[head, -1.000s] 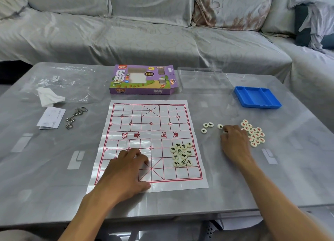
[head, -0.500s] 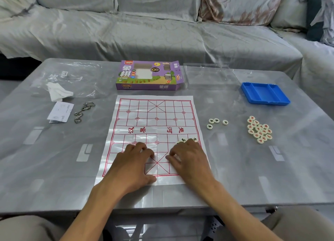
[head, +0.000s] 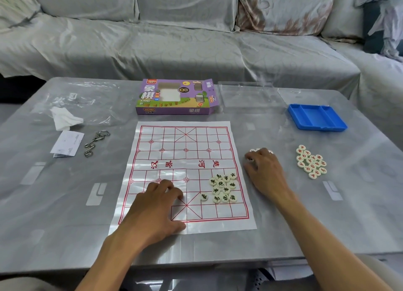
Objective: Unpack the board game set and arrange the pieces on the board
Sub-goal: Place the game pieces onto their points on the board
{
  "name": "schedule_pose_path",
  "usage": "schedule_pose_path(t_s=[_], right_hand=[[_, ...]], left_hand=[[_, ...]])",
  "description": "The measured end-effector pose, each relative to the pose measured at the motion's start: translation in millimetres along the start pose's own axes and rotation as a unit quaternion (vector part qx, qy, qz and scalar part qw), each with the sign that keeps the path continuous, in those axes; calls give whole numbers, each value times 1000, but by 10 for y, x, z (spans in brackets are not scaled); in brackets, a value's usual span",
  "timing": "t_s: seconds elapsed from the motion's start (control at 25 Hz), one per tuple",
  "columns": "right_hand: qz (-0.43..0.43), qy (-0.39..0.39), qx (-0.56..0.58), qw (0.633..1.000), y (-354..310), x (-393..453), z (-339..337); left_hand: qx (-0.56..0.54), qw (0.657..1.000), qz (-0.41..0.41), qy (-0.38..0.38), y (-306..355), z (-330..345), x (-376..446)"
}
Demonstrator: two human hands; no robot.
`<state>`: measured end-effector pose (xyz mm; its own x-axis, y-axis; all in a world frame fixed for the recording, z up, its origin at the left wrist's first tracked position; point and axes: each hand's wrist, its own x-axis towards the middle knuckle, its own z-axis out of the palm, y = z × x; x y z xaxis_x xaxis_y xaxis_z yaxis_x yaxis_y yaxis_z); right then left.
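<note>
The right hand [head: 265,170] curls over a few loose xiangqi pieces [head: 253,151] on the table just right of the paper board [head: 187,160]; whether it pinches one, I cannot tell. Best lift them and set them down, not drag them over the sheet's edge. The left hand [head: 157,203] lies relaxed, pinning the board's near-left part. Green-lettered pieces [head: 223,187] cluster on the board's near-right squares; red-lettered pieces [head: 311,162] sit well right of it. The board's far half lies free.
</note>
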<state>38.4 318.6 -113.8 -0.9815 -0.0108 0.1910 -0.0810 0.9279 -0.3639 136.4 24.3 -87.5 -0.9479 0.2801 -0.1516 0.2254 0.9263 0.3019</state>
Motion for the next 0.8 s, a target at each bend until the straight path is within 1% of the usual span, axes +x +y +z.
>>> schedule_pose_path(t_s=[0.04, 0.16, 0.24, 0.28, 0.32, 0.36, 0.44, 0.48, 0.52, 0.64, 0.68, 0.76, 0.8], right_hand=[[-5, 9, -4, 1000, -5, 6, 38], [50, 6, 6, 999, -54, 52, -32], [63, 26, 32, 997, -161, 9, -112], [42, 49, 62, 996, -290, -50, -140], [-4, 64, 91, 994, -461, -134, -139], [-61, 59, 94, 992, -650, -234, -97], [-161, 4, 41, 986, -946, -423, 58], [-177, -30, 18, 984, -1017, -460, 88], [-163, -38, 14, 986, -1015, -423, 61], [-41, 37, 81, 995, -665, -93, -186], [6, 49, 77, 996, -450, 55, -270], [98, 31, 25, 994, -34, 227, -359], [126, 12, -2, 992, 118, 245, -327]], left_hand=[[-2, 1000, 0, 1, -1, -6, -4], [-1, 1000, 0, 1, 8, -15, -11], [3, 1000, -2, 0, 12, -11, -9], [3, 1000, -1, 0, 14, -10, -6], [3, 1000, -1, 0, 12, -15, -5], [2, 1000, -1, 0, 11, -19, -8], [2, 1000, -3, -2, 23, -21, -14], [4, 1000, -5, -3, 23, -14, -22], [6, 1000, -4, -2, 21, -13, -29], [0, 1000, 4, 5, 12, -18, -34], [-1, 1000, 4, 5, 13, -20, -31], [-1, 1000, 3, 2, 21, -23, -21], [-1, 1000, 3, 1, 23, -24, -19]])
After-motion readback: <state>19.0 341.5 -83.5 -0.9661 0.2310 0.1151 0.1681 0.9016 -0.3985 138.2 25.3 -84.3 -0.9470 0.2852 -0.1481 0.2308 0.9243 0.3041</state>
